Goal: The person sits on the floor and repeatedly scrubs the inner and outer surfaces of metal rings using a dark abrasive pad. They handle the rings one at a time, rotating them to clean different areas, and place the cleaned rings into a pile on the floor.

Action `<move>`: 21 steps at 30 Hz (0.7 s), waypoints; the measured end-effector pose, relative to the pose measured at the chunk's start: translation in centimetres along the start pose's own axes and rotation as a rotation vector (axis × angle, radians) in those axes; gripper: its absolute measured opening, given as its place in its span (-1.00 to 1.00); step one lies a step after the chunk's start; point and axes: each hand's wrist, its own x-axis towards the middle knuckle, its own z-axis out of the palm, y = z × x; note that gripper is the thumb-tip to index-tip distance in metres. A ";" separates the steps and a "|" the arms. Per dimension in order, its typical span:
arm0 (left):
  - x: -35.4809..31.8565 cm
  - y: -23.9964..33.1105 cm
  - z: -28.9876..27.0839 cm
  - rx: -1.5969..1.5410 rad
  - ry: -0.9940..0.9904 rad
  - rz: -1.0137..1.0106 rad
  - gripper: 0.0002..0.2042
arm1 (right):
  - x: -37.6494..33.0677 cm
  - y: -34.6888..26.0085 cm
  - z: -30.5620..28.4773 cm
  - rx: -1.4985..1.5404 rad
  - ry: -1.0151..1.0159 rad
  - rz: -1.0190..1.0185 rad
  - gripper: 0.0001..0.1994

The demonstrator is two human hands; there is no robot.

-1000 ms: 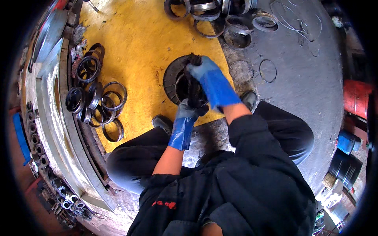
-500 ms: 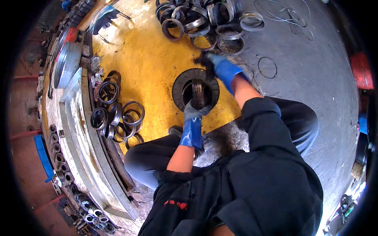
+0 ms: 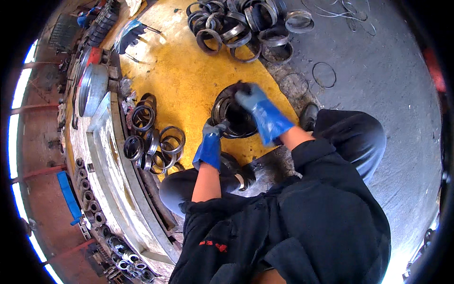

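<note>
My left hand (image 3: 213,135), in a blue glove with a grey palm, is closed on the near left rim of a dark, wet-looking metal ring (image 3: 219,110). The ring tilts over a round black basin (image 3: 242,136) on the yellow floor between my feet. My right hand (image 3: 255,102), gloved alike and slightly blurred, is closed round a black rag-like bundle (image 3: 235,91) at the ring's far side. The hand covers part of the bundle, so its exact kind is unclear. Both hands hide parts of the ring and basin.
A heap of metal rings (image 3: 235,31) lies at the far side. A smaller pile of dark rings (image 3: 153,137) sits on my left, beside a pale metal beam (image 3: 113,156). Thin wire loops (image 3: 347,12) and one thin ring (image 3: 324,75) lie on the grey floor.
My right hand has come down and nearer with the black bundle, from beyond the basin onto the ring. My left hand has shifted left, and the ring leans over more.
</note>
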 end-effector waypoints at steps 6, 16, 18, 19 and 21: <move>-0.2 -0.9 0.1 -0.766 -0.528 0.080 -0.48 | -3.6 -1.1 8.2 -0.797 0.062 -0.325 -0.47; 1.6 -6.5 -4.9 -0.671 -0.472 0.196 -0.54 | 2.7 3.1 4.9 -0.948 0.231 0.170 -0.62; 1.7 -4.5 -2.0 -0.646 -0.301 0.007 -0.49 | 3.1 7.2 2.4 -0.944 0.309 0.244 -0.63; 1.5 -4.3 -2.1 -0.624 -0.225 -0.039 -0.48 | 2.4 6.4 2.2 -0.947 0.247 0.242 -0.61; 0.7 -4.3 -3.1 -0.554 -0.220 0.032 -0.57 | 1.7 2.7 3.0 -0.900 0.129 0.382 -0.60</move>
